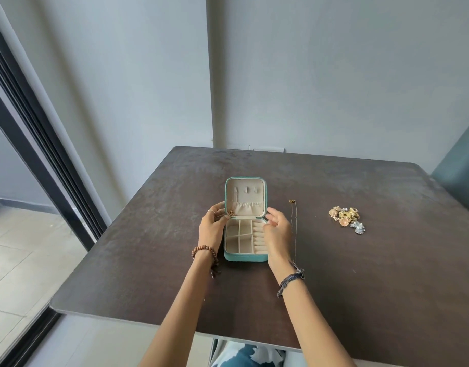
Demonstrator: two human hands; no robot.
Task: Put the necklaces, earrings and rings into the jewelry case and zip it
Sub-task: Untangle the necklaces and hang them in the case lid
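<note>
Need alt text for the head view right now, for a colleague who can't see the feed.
A teal jewelry case lies open on a dark table, with the left hand at its hinge by a gold pendant and the right hand over the empty tray. A thin necklace and a pile of earrings and rings wait to the right.

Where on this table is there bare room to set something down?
Bare patches on the table: the whole left side beside the jewelry case, the far strip behind it, and the near right corner. Crowded: between case, necklace and the jewelry pile.
</note>
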